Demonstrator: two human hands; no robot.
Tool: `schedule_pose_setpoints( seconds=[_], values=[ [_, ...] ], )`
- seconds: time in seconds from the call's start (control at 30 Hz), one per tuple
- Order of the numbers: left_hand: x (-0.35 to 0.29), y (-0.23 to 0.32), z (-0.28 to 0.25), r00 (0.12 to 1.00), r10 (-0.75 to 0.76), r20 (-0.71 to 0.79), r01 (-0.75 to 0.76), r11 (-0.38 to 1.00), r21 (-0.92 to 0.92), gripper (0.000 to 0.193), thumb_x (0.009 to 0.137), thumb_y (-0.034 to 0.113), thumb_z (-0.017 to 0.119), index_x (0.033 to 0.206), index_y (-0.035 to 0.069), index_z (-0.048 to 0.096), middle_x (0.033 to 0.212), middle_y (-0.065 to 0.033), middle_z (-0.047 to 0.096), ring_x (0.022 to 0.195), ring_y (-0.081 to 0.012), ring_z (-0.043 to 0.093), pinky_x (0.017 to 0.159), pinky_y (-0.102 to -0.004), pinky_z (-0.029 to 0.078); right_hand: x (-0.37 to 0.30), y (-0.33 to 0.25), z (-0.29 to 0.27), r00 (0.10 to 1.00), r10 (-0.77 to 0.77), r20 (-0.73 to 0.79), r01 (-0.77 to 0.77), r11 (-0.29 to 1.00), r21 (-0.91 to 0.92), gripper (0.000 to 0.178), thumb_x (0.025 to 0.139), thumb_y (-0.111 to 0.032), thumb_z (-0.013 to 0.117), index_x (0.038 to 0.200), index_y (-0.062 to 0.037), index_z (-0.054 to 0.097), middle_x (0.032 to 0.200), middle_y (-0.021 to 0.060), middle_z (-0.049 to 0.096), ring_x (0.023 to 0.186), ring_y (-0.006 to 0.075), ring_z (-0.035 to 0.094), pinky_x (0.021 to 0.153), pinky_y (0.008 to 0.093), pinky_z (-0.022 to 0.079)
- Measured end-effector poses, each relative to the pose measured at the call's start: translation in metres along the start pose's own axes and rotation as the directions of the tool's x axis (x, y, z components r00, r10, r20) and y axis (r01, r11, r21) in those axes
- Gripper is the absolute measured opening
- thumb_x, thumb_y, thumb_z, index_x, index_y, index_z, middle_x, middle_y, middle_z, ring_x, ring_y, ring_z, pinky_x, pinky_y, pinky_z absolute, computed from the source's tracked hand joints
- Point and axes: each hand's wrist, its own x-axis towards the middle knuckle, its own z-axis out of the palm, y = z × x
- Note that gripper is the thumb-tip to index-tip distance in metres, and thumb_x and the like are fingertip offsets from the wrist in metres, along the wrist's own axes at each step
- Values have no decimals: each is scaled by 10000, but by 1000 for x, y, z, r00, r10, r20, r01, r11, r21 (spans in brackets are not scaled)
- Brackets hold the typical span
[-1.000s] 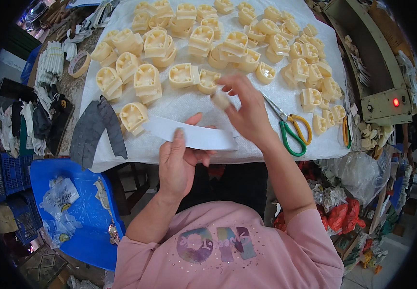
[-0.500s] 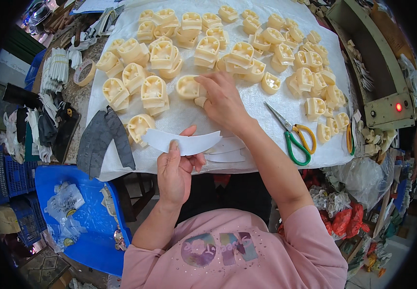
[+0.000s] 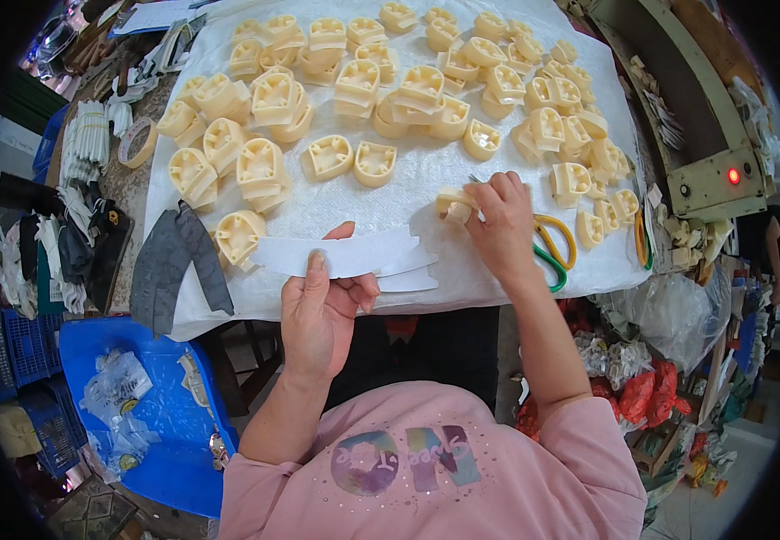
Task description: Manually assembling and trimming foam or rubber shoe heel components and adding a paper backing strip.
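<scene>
My left hand (image 3: 322, 310) pinches a white curved strip (image 3: 345, 255) between thumb and fingers, above the front edge of the covered table. More white strips (image 3: 406, 277) lie just behind it. To the right, my right hand (image 3: 502, 225) is closed on a small cream moulded piece (image 3: 451, 198), largely covered by the fingers. Beneath that hand lie scissors with green and yellow handles (image 3: 554, 243); their blades are mostly hidden. Two cream moulded pieces (image 3: 375, 164) rest side by side in the middle, cavities facing up.
Many stacked cream pieces (image 3: 421, 90) cover the far part of the white sheet (image 3: 408, 202). Dark grey cut pieces (image 3: 174, 265) lie at the left edge, near a tape roll (image 3: 138, 142). A blue chair (image 3: 160, 387) stands at lower left. A metal box with a red light (image 3: 718, 184) flanks the right.
My right hand has moved right and nearer, from the middle pieces to the scissors, uncovering a second cream piece. My left hand still holds the white strip. The view has shifted slightly.
</scene>
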Motion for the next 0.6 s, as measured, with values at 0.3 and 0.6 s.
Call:
schedule_pose_setpoints(
  seconds=[0.3,0.6],
  values=[
    [-1,-6,7,998,62,-25,-58,991,117,450,998,279,356,1277,-69,417,1058,-134,572,813,-154,537,691,-289,425,-27,-9,-16,955,297,9,-188,580,793,478,708,125,593,1147,-61,568,1040,186,583,960,324,578,795,360,494],
    [-10,-9,29,989,44,142,-51,997,50,439,1000,248,355,1270,-92,417,1296,-168,480,1167,-206,503,967,-336,438,-26,-77,-21,862,-8,-507,429,546,720,491,725,141,570,1165,-70,517,1103,178,576,933,300,601,773,350,507]
  ],
)
